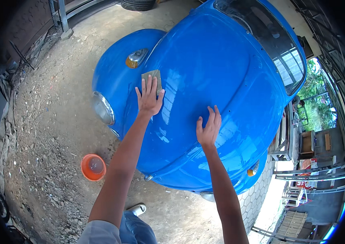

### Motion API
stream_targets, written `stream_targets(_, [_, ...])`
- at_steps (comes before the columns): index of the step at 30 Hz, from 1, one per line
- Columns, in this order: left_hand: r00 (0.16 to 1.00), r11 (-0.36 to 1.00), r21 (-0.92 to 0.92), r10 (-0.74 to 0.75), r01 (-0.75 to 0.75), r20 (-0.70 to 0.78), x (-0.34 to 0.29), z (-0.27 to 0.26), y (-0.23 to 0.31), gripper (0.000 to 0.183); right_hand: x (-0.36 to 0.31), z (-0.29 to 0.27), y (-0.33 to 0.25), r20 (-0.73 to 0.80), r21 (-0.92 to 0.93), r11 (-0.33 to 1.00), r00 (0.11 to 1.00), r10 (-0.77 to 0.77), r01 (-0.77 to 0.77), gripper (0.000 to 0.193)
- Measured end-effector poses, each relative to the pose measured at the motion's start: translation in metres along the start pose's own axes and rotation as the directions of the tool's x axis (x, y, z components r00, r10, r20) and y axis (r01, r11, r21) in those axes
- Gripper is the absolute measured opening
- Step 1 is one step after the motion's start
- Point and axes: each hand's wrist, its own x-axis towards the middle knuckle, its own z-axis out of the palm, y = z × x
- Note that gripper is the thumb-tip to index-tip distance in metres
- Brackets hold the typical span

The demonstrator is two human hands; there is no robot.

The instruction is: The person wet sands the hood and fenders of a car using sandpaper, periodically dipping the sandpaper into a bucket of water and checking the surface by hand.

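Firstly, left hand [150, 101] lay flat over tan rectangular sheet [158, 81], eleven o'clock, on rounded blue metal car [209, 61]; right hand [209, 132], loosely open, three; red-white lettered sign [304, 181], four.

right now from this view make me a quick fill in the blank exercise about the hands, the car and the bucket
1. The small sheet is under the person's ____ hand.
2. The car seen beneath the right hand is painted ____.
3. The bucket is coloured ____.

Missing words: left; blue; orange
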Motion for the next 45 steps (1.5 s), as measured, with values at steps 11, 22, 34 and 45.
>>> stream_targets(11, [0.954, 0.884, -0.369, 0.228, -0.287, -0.195, 0.038, 0.006, -0.060, 0.058, 0.052, 0.080, -0.045, 0.065, -0.363, 0.931, 0.996, 0.053, -0.026, 0.057])
stream_targets(22, [0.981, 0.966, -0.179, 0.174, -0.187, -0.085, 0.013, 0.000, -0.051, 0.066, 0.048, 0.075, -0.046, 0.088, -0.364, 0.931, 0.994, 0.068, -0.032, 0.059])
stream_targets(34, [0.957, 0.906, -0.347, 0.163, -0.242, -0.241, -0.060, 0.027, -0.074, 0.059, 0.049, 0.079, -0.044, 0.067, -0.356, 0.934, 0.996, 0.060, -0.032, 0.057])
stream_targets(45, [0.831, 0.295, -0.953, -0.546, 0.068, -0.110, -0.053, -0.023, -0.126, 0.055, 0.057, 0.078, -0.042, 0.024, -0.342, 0.940, 1.000, -0.002, 0.010, 0.055])
